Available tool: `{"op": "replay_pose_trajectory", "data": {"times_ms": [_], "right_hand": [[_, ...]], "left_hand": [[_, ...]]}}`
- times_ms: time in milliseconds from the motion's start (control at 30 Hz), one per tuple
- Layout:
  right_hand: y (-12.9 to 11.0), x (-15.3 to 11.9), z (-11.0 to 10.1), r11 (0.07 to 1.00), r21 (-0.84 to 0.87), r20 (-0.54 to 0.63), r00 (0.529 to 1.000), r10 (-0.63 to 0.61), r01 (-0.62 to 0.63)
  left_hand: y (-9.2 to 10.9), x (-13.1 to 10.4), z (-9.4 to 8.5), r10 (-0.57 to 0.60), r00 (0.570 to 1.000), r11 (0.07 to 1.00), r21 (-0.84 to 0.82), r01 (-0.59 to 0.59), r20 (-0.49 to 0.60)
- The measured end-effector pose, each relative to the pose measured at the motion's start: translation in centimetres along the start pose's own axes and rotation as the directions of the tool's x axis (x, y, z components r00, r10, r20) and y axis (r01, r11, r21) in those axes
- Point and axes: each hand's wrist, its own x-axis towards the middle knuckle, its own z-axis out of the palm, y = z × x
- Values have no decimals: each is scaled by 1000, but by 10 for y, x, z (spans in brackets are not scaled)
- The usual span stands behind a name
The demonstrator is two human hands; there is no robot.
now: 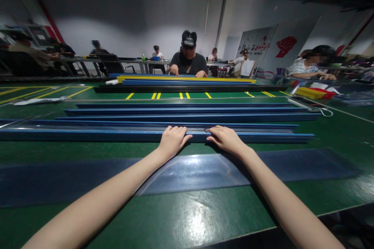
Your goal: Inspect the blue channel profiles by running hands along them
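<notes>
My left hand (174,140) curls over the near edge of a long blue channel strip (263,138) that lies across the green table. Its fingers reach into the channel, and its thumb points to the right. A short way to the right, my right hand (224,139) grips the same strip, thumb pointing left, fingertips inside the channel. Between the hands a piece of the strip's front wall shows. Nearer to me, a wide translucent bluish sheet (193,171) lies flat under my forearms.
Several more blue strips (189,116) lie behind, parallel. Farther off are a black strip (189,88) and a yellow strip (187,79), with a person (188,60) across the table touching the stack. A red tray (315,93) stands at right; other people sit around.
</notes>
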Motion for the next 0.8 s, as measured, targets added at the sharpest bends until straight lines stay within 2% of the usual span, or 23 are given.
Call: {"op": "replay_pose_trajectory", "data": {"times_ms": [500, 800], "right_hand": [[-7, 2, -10, 986, -29, 122, 979, 166, -164], [-5, 3, -7, 987, -7, 105, 981, 163, -163]], "left_hand": [[0, 1, -3, -10, 999, 1000, 16, 9, 40], [2, 1, -3, -13, 999, 1000, 16, 13, 48]]}}
